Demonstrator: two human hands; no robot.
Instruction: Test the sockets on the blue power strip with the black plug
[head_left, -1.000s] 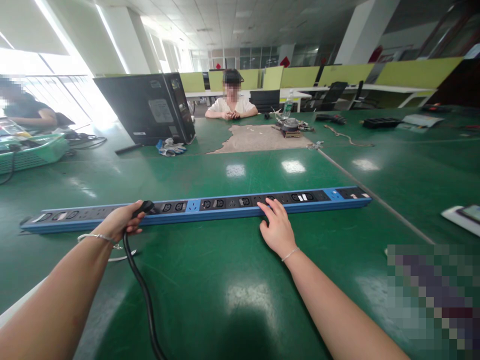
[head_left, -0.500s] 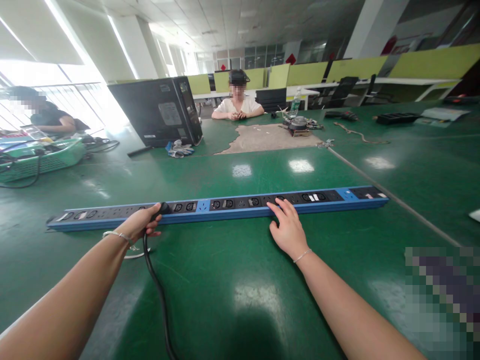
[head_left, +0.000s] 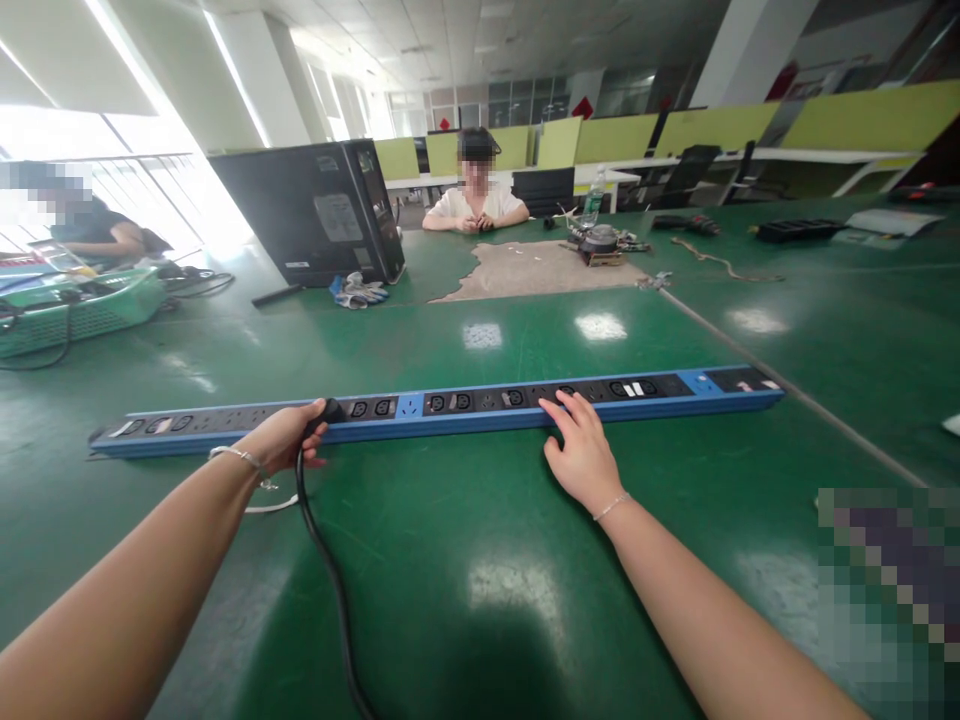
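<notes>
Lengthwise, the blue power strip [head_left: 457,412] lies on the green desk [head_left: 450,520], its socket face up, crossing in front of both hands. It looks long and rigid, likely weighty for its slimness, and its smooth casing would probably slide on the glossy top if pushed; the long edges seem the firmest place to steady it. The black plug [head_left: 334,410], over the left part of the strip, appears to be hard moulded plastic, best gripped by its body, while the thick black cord [head_left: 330,565], running down the near side of the strip, should bend but resist tight curls.

The left hand [head_left: 285,437] is closed, pinching the plug between thumb and fingers over the strip's sockets; whether the pins are seated in one cannot be told. The right hand [head_left: 581,445] holds nothing: its fingers are loosely spread and curved over the near edge of the strip, right of its middle, thumb apart, fingertips at the sockets. How hard they press does not show. Beyond the strip lie crumpled gloves [head_left: 360,291].
</notes>
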